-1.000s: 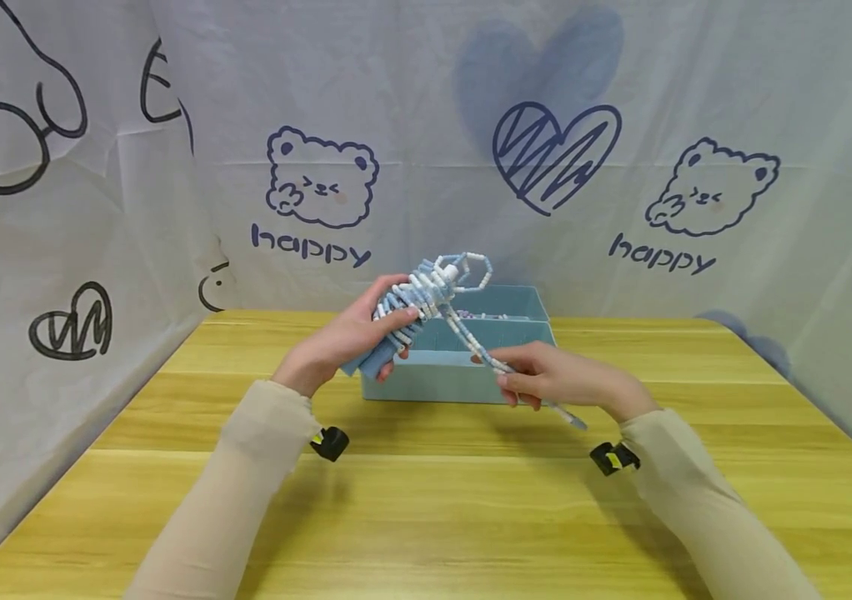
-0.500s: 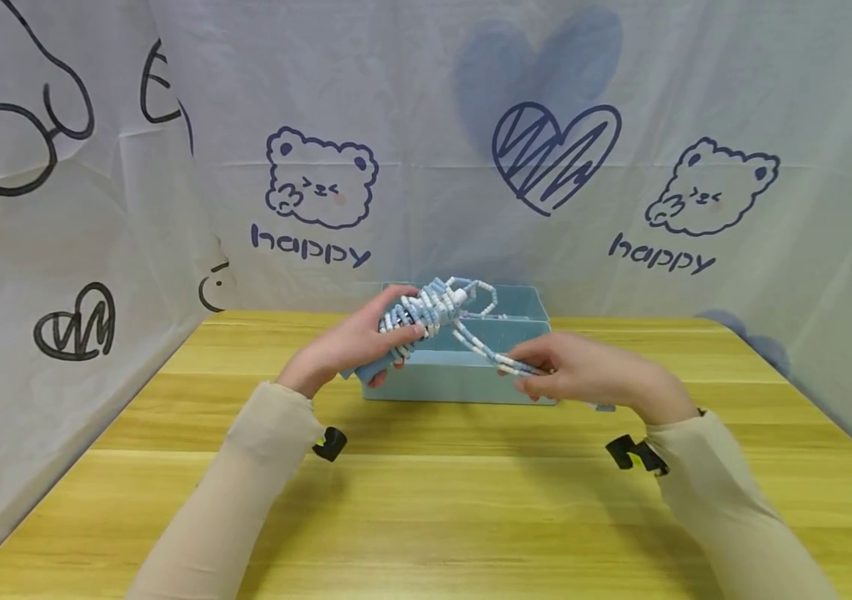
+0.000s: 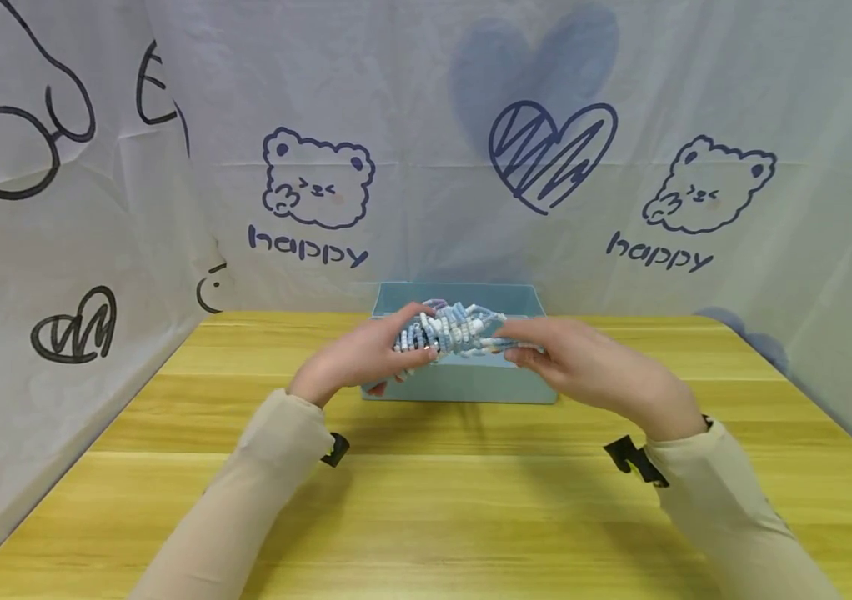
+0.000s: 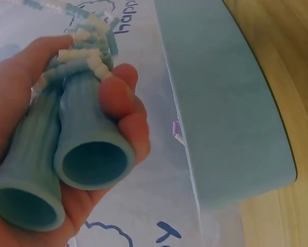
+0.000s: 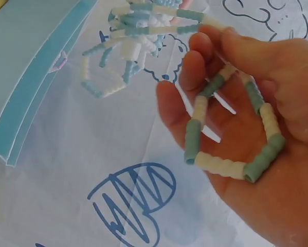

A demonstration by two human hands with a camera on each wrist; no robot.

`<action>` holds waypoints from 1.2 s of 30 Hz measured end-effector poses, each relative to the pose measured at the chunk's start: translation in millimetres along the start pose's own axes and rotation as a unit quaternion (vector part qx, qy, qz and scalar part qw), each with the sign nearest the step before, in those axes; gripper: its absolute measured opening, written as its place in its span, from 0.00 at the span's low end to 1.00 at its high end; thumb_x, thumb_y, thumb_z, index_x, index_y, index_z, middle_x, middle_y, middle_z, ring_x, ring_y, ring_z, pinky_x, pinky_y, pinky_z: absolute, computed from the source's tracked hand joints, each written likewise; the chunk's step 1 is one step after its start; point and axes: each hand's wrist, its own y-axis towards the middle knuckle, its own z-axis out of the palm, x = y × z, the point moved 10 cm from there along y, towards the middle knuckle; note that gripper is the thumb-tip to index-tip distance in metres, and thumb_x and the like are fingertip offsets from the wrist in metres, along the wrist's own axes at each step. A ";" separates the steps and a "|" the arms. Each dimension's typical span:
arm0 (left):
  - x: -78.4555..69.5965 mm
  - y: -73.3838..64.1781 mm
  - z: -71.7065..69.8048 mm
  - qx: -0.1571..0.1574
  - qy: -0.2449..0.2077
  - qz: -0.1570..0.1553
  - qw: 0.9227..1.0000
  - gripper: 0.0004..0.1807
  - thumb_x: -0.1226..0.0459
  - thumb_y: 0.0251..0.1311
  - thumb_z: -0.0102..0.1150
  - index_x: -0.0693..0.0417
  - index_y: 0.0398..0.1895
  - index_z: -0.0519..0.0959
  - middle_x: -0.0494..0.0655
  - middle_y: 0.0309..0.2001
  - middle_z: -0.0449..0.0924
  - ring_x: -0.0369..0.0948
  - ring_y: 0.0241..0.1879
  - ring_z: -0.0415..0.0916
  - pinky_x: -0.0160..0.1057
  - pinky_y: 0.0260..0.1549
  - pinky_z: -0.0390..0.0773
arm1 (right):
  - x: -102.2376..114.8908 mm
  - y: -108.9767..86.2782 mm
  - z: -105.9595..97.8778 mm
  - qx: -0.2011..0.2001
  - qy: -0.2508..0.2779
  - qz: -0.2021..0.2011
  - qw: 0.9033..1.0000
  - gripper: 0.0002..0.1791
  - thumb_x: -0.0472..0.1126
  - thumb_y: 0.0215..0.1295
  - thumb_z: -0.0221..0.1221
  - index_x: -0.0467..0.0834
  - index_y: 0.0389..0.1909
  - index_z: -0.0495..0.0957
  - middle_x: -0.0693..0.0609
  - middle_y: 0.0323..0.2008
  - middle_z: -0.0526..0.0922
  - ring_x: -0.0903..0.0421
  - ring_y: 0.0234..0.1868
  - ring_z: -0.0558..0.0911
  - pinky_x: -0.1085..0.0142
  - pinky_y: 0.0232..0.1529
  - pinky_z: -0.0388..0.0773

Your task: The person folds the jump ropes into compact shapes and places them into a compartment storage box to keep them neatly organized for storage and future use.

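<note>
A beaded jump rope (image 3: 456,327) in light blue and white is wound into a bundle in front of me, over the box. My left hand (image 3: 366,354) grips it round its two blue handles (image 4: 92,121), whose hollow ends face the left wrist camera. Between the thumb and fingers of my right hand (image 3: 598,362) a doubled stretch of the beaded rope is pinched. From that pinch a rope loop (image 5: 220,164) hangs across the palm in the right wrist view. Another small loop (image 5: 92,92) dangles from the bundle.
A light blue open box (image 3: 463,385) stands at the back of the wooden table (image 3: 426,500), just below and behind my hands. Purple and white beads (image 5: 59,60) show at its rim. Behind it hangs a white cloth (image 3: 426,208) with drawn bears and hearts.
The wound bundle and my left hand have come down and slightly right, over the box. My right hand has moved right, then in close to the bundle, so less rope spans between the hands.
</note>
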 end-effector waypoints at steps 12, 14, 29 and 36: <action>-26.2 -5.0 25.4 0.079 0.047 0.071 0.993 0.33 0.46 0.65 0.59 0.18 0.70 0.57 0.46 0.38 0.80 0.50 0.14 0.71 0.47 0.24 0.80 | -0.2 2.6 -7.5 -0.062 0.008 -0.037 0.997 0.09 0.39 0.74 0.52 0.50 0.51 0.74 0.55 0.35 0.79 0.60 0.34 0.75 0.62 0.37 0.76; -28.6 -6.5 28.9 0.094 0.045 0.075 0.992 0.32 0.47 0.66 0.59 0.17 0.70 0.57 0.43 0.45 0.78 0.49 0.16 0.74 0.46 0.26 0.80 | -3.1 3.4 -8.0 -0.071 0.012 -0.039 0.997 0.10 0.40 0.74 0.52 0.51 0.52 0.75 0.55 0.35 0.79 0.60 0.34 0.76 0.62 0.38 0.76; -46.6 -8.7 35.6 0.103 -0.008 0.094 0.990 0.34 0.57 0.65 0.63 0.19 0.67 0.59 0.42 0.69 0.62 0.43 0.31 0.82 0.44 0.31 0.82 | -43.6 12.2 7.2 -0.078 0.076 0.044 0.993 0.17 0.47 0.76 0.51 0.49 0.59 0.78 0.57 0.34 0.81 0.57 0.32 0.78 0.60 0.33 0.77; -50.7 -12.1 36.3 0.108 -0.027 0.105 0.988 0.46 0.58 0.66 0.62 0.03 0.70 0.45 0.33 0.75 0.49 0.47 0.24 0.80 0.49 0.26 0.80 | -56.9 14.2 15.6 -0.066 0.131 0.078 0.986 0.17 0.51 0.77 0.48 0.51 0.55 0.80 0.52 0.31 0.78 0.52 0.24 0.71 0.58 0.30 0.72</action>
